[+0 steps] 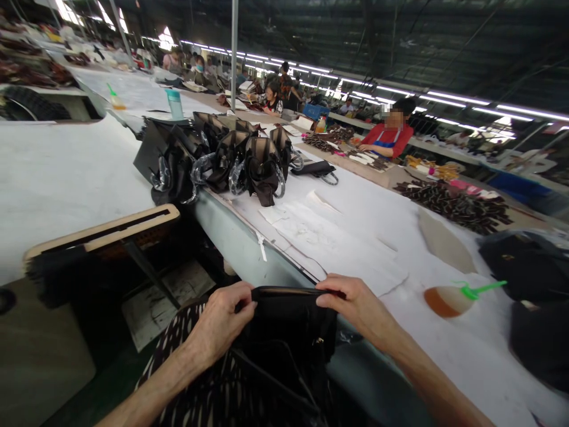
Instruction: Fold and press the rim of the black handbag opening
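The left hand (229, 311) and right hand (351, 299) pinch opposite ends of the straight upper edge of a smooth black leather-like bag (288, 314) — each grip closed on it. The bag is over black-and-white patterned clothing (171, 338), beside a long white-covered worktop (373, 207). There, dark bags with plastic-wrapped handles (262, 163) cluster — and a green-nozzled translucent bottle of amber liquid (448, 301) sits beyond the right forearm.

Pretty dim up top tbh: dark roof (338, 29) around 12 to 1 o'clock, tube lights (448, 101) glowing toward 2, and a blown-out bright opening (166, 39) near 11. White surface (66, 172) at 9 looks kinda washed out. Black item (288, 317) at 6 sinks into shadow. Background's soft, edges look stretched.
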Available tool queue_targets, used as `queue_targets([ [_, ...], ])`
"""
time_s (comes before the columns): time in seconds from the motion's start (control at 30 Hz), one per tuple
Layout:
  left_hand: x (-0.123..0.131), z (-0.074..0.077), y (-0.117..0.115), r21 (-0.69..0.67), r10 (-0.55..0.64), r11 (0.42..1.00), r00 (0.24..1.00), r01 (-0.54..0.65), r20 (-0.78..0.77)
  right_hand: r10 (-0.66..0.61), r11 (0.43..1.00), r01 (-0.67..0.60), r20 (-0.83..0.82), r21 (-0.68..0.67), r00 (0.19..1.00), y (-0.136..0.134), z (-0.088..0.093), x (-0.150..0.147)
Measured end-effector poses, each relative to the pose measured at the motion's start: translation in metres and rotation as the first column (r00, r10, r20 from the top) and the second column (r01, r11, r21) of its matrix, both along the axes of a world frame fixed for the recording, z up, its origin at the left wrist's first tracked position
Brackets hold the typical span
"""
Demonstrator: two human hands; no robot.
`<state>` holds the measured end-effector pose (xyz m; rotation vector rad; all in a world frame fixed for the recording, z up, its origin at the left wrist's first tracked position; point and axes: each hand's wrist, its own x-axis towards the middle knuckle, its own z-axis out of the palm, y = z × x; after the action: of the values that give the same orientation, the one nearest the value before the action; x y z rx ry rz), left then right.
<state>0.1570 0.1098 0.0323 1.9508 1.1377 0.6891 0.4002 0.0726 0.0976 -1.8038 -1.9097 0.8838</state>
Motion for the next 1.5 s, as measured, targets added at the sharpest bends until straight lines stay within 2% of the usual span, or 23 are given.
queue_targets([
  [0.17, -0.001, 0.000, -0.001, -0.007, 0.001, 1.000, 1.000, -0.001, 0.007, 0.071, 0.994, -0.070, 0.009, -0.085, 0.997, 0.009, 0.001, 0.002],
  [0.23, -0.001, 0.000, -0.001, -0.005, 0.005, 1.000, 1.000, -0.005, 0.011, 0.105, 0.994, -0.101, 0.083, -0.050, 0.991, 0.009, 0.001, -0.001],
  [0.37, -0.004, 0.001, -0.002, -0.013, 0.001, 1.000, 1.000, -0.001, 0.031, 0.081, 0.994, -0.095, 0.225, 0.054, 0.971, 0.007, 0.000, -0.007],
  [0.6, -0.006, -0.001, -0.001, -0.032, 0.033, 0.999, 0.991, -0.029, 0.130, 0.148, 0.978, -0.191, 0.353, 0.089, 0.924, 0.006, 0.000, -0.008],
  [0.8, -0.002, -0.001, 0.003, -0.040, 0.076, 0.996, 0.996, -0.074, 0.052, 0.167, 0.967, -0.231, 0.411, 0.111, 0.896, 0.008, -0.005, -0.010],
  [1.03, -0.003, -0.005, 0.002, -0.011, 0.095, 0.995, 0.995, -0.096, -0.020, 0.199, 0.965, -0.243, 0.326, 0.100, 0.924, 0.011, -0.003, -0.014],
  [1.33, -0.003, -0.006, 0.002, -0.019, 0.109, 0.994, 0.994, -0.109, 0.001, 0.160, 0.978, -0.183, 0.212, 0.095, 0.964, 0.015, -0.007, -0.018],
  [1.5, -0.001, -0.010, 0.002, -0.087, 0.163, 0.983, 0.986, -0.160, 0.036, 0.165, 0.982, -0.180, 0.182, 0.064, 0.969, 0.017, -0.006, -0.019],
])
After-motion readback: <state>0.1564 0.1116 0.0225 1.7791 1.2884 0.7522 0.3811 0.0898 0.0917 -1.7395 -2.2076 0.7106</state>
